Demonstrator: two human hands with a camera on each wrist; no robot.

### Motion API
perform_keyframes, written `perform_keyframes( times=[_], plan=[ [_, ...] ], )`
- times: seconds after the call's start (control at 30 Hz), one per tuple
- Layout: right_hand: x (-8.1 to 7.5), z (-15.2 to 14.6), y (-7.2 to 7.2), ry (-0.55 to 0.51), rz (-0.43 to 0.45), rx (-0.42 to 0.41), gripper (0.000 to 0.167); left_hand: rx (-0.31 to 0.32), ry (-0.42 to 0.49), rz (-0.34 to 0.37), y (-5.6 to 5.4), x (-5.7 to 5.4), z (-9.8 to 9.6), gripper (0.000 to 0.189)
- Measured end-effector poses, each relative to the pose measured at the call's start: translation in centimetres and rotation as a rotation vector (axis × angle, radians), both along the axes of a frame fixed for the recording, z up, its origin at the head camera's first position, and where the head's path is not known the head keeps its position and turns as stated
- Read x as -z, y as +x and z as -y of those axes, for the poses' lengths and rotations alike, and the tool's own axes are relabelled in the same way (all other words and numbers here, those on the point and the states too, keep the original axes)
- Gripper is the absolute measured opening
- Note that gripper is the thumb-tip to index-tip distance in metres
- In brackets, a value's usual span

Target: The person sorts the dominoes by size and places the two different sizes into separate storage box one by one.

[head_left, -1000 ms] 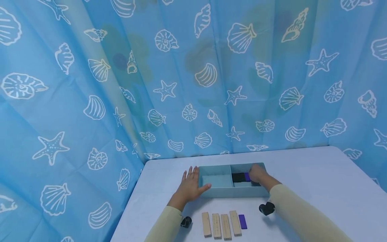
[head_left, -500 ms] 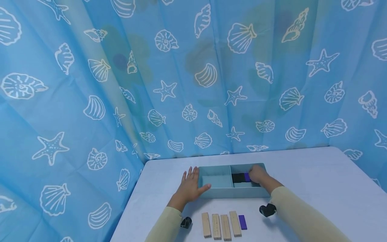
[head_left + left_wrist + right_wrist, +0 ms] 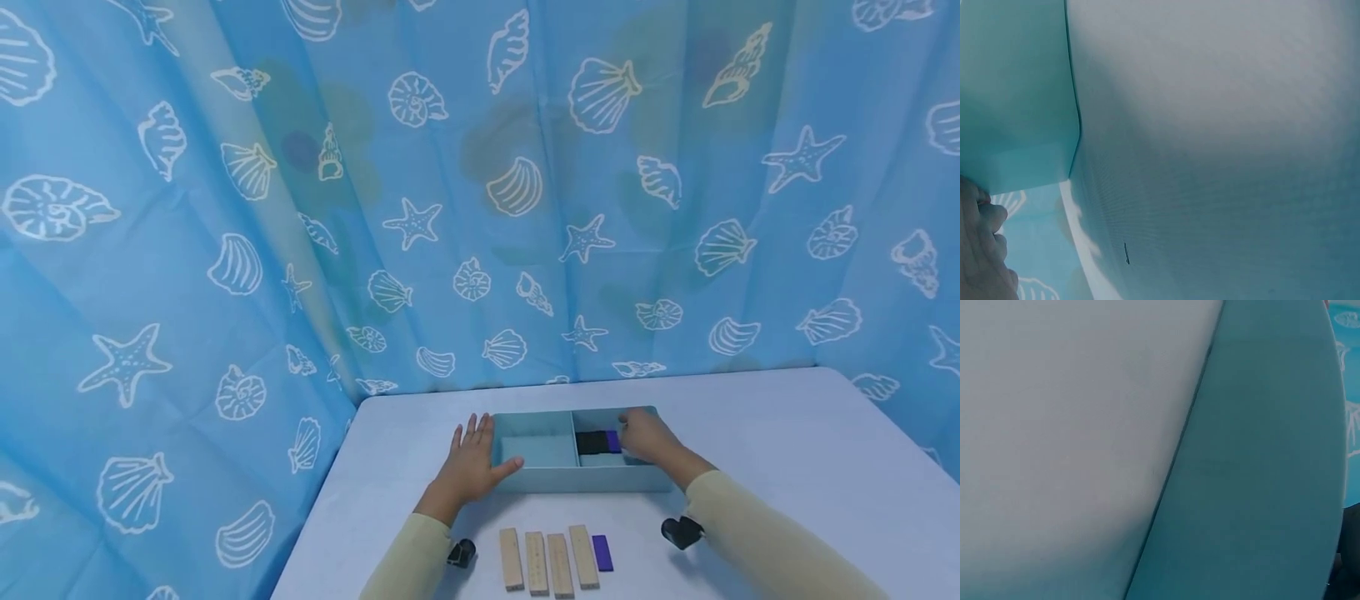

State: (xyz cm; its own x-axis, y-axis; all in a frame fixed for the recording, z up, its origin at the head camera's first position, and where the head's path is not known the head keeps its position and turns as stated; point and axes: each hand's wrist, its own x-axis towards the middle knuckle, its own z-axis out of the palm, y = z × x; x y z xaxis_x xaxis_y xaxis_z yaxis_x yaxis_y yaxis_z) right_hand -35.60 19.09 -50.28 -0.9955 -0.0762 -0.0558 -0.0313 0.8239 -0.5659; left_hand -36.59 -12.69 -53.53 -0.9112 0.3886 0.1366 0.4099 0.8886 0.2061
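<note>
A light blue-green box (image 3: 585, 479) with two compartments stands on the table. My left hand (image 3: 468, 467) rests against its left end with fingers extended, the thumb over the front rim. The left wrist view shows my left hand (image 3: 982, 244) at the lower left, beside the box wall (image 3: 1016, 94). My right hand (image 3: 649, 435) reaches into the right compartment with bent fingers; I cannot tell whether it holds anything. Left of that hand, in the same compartment, lie black flat pieces (image 3: 591, 442) and a purple piece (image 3: 613, 442). Only the box's outer wall (image 3: 1247, 456) shows large in the right wrist view.
In front of the box, several pale wooden blocks (image 3: 536, 562) lie in a row, with a purple block (image 3: 602, 553) at its right end. The left compartment (image 3: 536, 446) shows its bare floor. A blue shell-patterned curtain (image 3: 450, 208) hangs behind the white table (image 3: 787, 442).
My right hand and forearm have shifted slightly to the right, showing a little more of the compartment beside the purple piece. My left hand keeps its place on the box.
</note>
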Motion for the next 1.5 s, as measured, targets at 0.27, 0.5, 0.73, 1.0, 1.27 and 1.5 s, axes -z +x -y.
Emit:
perform_keyframes(
  times=[0.27, 0.5, 0.73, 1.0, 1.27, 1.5],
  plan=[
    [-1.2, -0.6, 1.6, -0.060, -0.058, -0.011, 0.045, -0.005, -0.013, 0.006, 0.1, -0.3, -0.1, 0.097],
    [-1.2, -1.3, 2.4, -0.136, -0.077, -0.006, 0.051, -0.012, -0.003, 0.007, 0.2, -0.1, -0.1, 0.097],
    [-0.9, -2.1, 3.0, -0.237, -0.104, 0.005, 0.053, -0.012, -0.006, 0.011, 0.2, 0.0, -0.1, 0.097],
    [-1.1, -2.3, 4.0, -0.292, -0.109, 0.020, 0.052, -0.016, -0.011, 0.014, 0.2, -0.2, -0.2, 0.097],
    [-0.8, -2.4, 5.6, -0.367, -0.130, 0.010, 0.040, -0.010, -0.006, 0.026, 0.1, -0.3, -0.1, 0.097],
    [0.1, -1.9, 6.7, -0.383, -0.133, 0.023, 0.029, -0.006, -0.005, 0.025, 0.2, -0.3, -0.1, 0.098]
  ],
)
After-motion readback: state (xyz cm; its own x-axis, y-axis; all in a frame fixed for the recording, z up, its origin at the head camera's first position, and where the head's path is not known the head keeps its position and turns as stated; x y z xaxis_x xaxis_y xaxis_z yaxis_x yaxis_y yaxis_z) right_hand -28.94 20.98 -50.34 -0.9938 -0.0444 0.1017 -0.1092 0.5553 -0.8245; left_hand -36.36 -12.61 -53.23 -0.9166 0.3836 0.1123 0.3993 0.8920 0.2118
